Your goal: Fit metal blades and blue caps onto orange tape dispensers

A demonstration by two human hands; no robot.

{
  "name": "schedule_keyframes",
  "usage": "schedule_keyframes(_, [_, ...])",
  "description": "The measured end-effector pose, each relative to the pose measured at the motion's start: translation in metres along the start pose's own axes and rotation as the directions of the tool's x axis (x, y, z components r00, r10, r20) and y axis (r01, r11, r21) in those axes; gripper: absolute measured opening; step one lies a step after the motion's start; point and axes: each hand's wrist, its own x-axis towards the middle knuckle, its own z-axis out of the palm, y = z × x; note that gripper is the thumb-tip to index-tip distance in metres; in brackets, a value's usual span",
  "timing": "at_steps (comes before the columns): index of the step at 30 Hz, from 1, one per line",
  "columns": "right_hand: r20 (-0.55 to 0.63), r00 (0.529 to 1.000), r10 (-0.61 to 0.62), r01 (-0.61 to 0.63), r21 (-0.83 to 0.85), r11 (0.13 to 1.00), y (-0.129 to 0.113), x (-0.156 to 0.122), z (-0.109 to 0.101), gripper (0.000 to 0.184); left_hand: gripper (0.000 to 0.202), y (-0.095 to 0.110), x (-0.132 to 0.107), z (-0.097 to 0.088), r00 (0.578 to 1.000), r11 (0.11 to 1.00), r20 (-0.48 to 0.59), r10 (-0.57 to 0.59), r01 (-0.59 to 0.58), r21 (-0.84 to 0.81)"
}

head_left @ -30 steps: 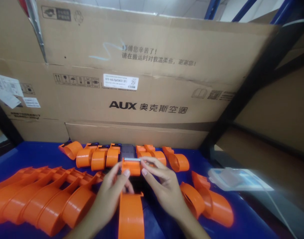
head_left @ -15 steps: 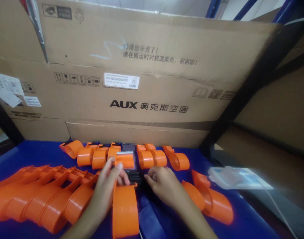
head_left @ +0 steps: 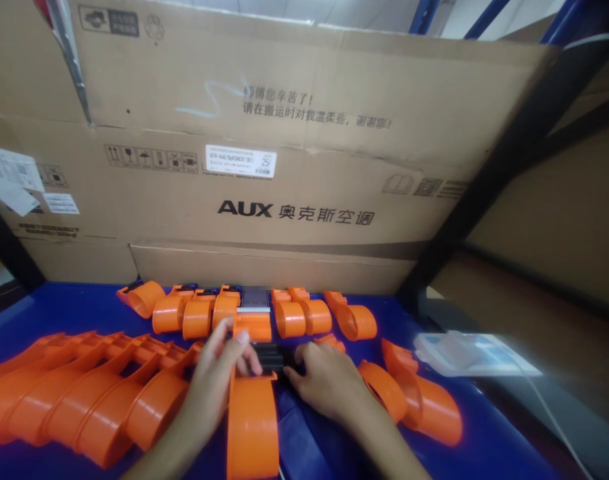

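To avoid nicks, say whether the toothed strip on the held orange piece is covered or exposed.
Exposed: the toothed strip shows bare teeth along the orange piece in the left hand.

Blue desk (head_left: 84,310): overlapping orange row (head_left: 92,400) near left, 4 orange rings (head_left: 169,315) far left, 3 orange pieces (head_left: 317,318) far right, 2 orange parts (head_left: 437,413) near right. White-blue packet (head_left: 484,363) at right edge. Black item (head_left: 268,357) mid-desk.
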Motion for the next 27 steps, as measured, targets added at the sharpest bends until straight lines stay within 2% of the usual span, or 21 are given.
schedule_keyframes(6, [-0.008, 1.0, 0.005, -0.005, -0.027, 1.0, -0.003, -0.001, -0.001, 0.022, 0.025, -0.004, 0.001, -0.001, 0.999, 1.0, 0.047, 0.003, -0.004, 0.03])
schedule_keyframes(14, [-0.054, 0.998, 0.034, -0.035, -0.018, 0.999, -0.003, 0.0, -0.005, 0.013, 0.027, -0.005, 0.0, -0.001, 0.999, 1.0, 0.038, 0.014, -0.014, 0.003])
schedule_keyframes(17, [-0.111, 0.992, 0.056, -0.054, 0.023, 0.998, 0.0, 0.001, -0.01, 0.01, 0.028, -0.006, 0.0, -0.002, 0.999, 0.999, 0.031, 0.026, -0.027, 0.027])
schedule_keyframes(19, [-0.192, 0.98, 0.045, -0.023, 0.116, 0.993, 0.002, 0.001, -0.014, 0.007, 0.028, -0.007, 0.001, -0.002, 0.999, 0.998, 0.037, 0.033, -0.035, 0.045])
schedule_keyframes(22, [-0.375, 0.927, -0.028, 0.162, 0.33, 0.93, 0.003, -0.001, -0.017, 0.005, 0.031, -0.008, 0.001, -0.002, 0.999, 0.998, 0.04, 0.035, -0.037, 0.058])
schedule_keyframes(24, [-0.519, 0.853, -0.062, 0.309, 0.404, 0.861, 0.001, -0.005, -0.017, 0.007, 0.035, -0.009, 0.0, -0.002, 0.999, 0.998, 0.02, 0.028, -0.029, 0.06])
schedule_keyframes(27, [-0.69, 0.715, -0.112, 0.471, 0.357, 0.807, -0.001, -0.01, -0.017, 0.015, 0.037, -0.009, -0.003, -0.002, 0.999, 0.996, 0.02, 0.025, -0.027, 0.08])
